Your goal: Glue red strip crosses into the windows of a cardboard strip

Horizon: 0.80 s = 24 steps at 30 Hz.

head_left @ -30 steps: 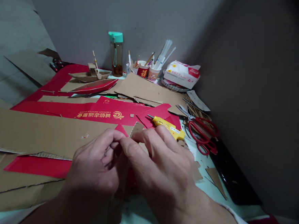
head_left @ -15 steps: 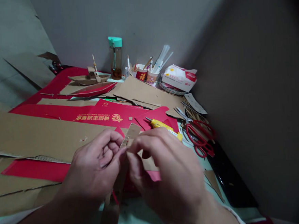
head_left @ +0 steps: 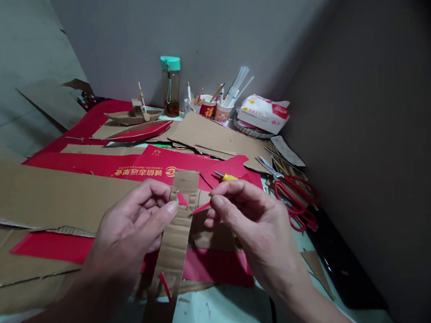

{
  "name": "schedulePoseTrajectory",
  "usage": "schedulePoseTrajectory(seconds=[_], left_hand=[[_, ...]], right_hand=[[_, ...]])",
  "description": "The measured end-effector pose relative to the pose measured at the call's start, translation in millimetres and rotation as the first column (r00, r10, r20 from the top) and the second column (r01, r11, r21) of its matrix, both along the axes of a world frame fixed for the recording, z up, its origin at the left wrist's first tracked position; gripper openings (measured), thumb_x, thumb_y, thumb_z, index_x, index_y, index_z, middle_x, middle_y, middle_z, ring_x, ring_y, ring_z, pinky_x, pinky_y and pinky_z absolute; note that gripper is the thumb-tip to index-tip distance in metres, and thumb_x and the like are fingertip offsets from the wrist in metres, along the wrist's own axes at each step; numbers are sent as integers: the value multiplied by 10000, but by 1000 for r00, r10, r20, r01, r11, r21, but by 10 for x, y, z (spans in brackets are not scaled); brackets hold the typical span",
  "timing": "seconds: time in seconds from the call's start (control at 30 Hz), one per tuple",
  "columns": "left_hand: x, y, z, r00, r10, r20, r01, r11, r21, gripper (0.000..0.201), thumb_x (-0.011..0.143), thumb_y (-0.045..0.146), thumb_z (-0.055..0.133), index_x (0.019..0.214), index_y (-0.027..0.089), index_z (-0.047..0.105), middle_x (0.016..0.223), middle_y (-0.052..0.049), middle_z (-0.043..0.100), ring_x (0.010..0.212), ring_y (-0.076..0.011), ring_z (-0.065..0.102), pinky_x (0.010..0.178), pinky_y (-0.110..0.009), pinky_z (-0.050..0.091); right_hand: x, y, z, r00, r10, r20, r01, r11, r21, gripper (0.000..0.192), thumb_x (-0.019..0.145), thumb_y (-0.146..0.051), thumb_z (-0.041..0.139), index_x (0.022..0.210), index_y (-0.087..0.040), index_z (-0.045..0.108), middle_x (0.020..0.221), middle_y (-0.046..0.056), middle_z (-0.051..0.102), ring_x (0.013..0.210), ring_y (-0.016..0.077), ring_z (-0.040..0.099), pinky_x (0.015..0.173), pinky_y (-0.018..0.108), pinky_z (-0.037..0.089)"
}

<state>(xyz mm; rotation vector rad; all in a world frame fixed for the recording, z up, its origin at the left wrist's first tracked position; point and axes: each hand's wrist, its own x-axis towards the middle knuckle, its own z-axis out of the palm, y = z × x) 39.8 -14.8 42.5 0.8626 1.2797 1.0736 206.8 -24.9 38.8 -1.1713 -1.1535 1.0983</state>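
Observation:
My left hand (head_left: 139,226) grips a long, narrow cardboard strip (head_left: 174,238) by its edge, thumb on top. The strip is creased crosswise and slants down toward me. A small red patch (head_left: 181,199) shows on it beside my left thumb, and a curved red sliver (head_left: 165,286) lies lower down. Between thumb and forefinger, my right hand (head_left: 249,218) pinches a thin red strip (head_left: 202,208), whose free end points at the cardboard's right edge. I cannot tell whether that end touches it. Behind my right hand a yellow tool with a dark tip (head_left: 228,177) is mostly hidden.
Red-handled scissors (head_left: 295,193) lie to the right. At the back stand a small cardboard boat (head_left: 133,118), a red boat hull (head_left: 139,132), a bottle (head_left: 171,88) and cups of sticks (head_left: 224,112). Cardboard sheets (head_left: 73,188) and red card (head_left: 51,246) spread over the left.
My right hand has drawn back to the right from the cardboard, showing the thin red strip in its pinch. The cardboard strip has turned so that its creased face and red patch now show.

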Motion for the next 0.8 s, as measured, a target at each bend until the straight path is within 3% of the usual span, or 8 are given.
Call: schedulePoseTrajectory(seconds=[0.2, 0.33, 0.57, 0.7, 0.8], left_hand=[[-52, 63, -97, 996, -77, 52, 74, 996, 44, 317, 693, 290, 879, 786, 229, 583, 644, 93, 483, 460, -48, 365, 403, -138, 300], [-68, 92, -156, 987, -138, 79, 134, 989, 58, 354, 726, 285, 863, 716, 217, 516, 611, 110, 430, 422, -36, 369, 394, -142, 282], [-33, 46, -145, 986, -142, 81, 146, 989, -36, 350, 709, 263, 831, 710, 227, 483, 525, 114, 442, 422, -44, 371, 429, -136, 257], [-7, 25, -114, 980, -166, 107, 173, 983, -68, 312, 690, 293, 823, 730, 225, 521, 494, 110, 445, 424, -45, 333, 412, -150, 272], [7, 18, -80, 982, -159, 99, 168, 982, -91, 313, 680, 288, 816, 711, 224, 511, 490, 103, 466, 425, -40, 332, 403, -149, 270]], right_hand=[[-88, -54, -24, 955, 13, -295, -80, 973, -216, 244, 807, -371, 904, 849, -214, 723, 687, -15, 735, 592, 139, 724, 521, 214, 610], [-125, -58, -24, 952, -19, -306, -37, 984, -176, 217, 792, -334, 922, 815, -205, 749, 697, -8, 755, 620, 120, 731, 602, 198, 626], [-186, -72, 10, 997, -79, -18, 79, 997, 2, 95, 827, -223, 819, 782, -210, 736, 666, 1, 734, 547, 129, 655, 510, 219, 560], [-225, -99, 8, 960, -188, 207, 162, 977, 140, 57, 823, -176, 743, 776, -203, 728, 629, -21, 695, 495, 101, 581, 460, 197, 483], [-240, -115, -5, 917, -255, 307, 181, 951, 250, 76, 821, -147, 717, 764, -197, 719, 620, -37, 690, 506, 86, 602, 484, 178, 485]])
